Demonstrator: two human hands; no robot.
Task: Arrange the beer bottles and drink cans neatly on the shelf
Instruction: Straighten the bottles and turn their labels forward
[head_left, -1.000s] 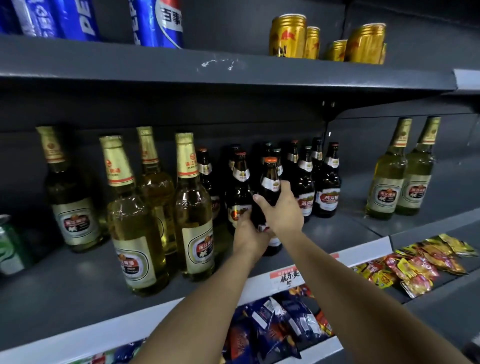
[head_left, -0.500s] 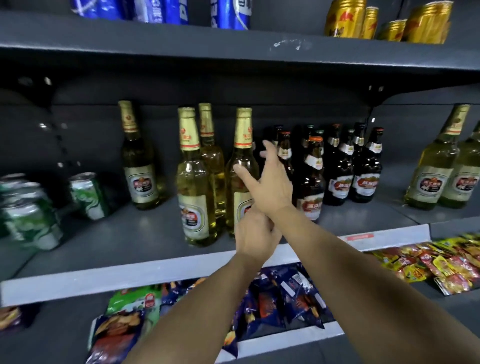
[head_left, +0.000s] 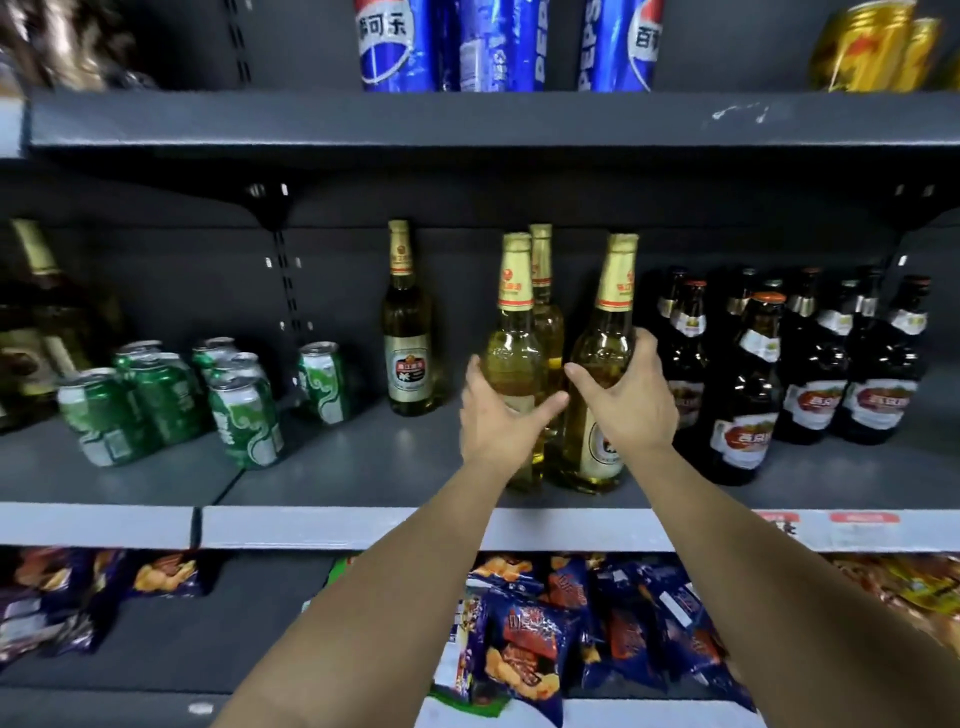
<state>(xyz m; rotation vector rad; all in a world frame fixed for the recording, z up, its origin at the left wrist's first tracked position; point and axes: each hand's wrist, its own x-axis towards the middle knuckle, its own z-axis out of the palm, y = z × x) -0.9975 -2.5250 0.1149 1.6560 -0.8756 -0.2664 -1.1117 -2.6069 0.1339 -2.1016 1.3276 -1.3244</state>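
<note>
Your L hand (head_left: 498, 410) wraps the left bottle (head_left: 514, 364), R hand (head_left: 623, 400) wraps the right bottle (head_left: 602, 358); both upright on shelf (head_left: 363, 462), touching. Gold neck foil, label text unreadable. Pepsi cans (head_left: 395, 47) above.

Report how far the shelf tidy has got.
Done, it seems: the dark bottles stand grouped at right. In hand: the left hand and right hand each grip a pale bottle near the front edge. Left: one pale bottle stands apart, and the green cans sit scattered, one apart.
</note>
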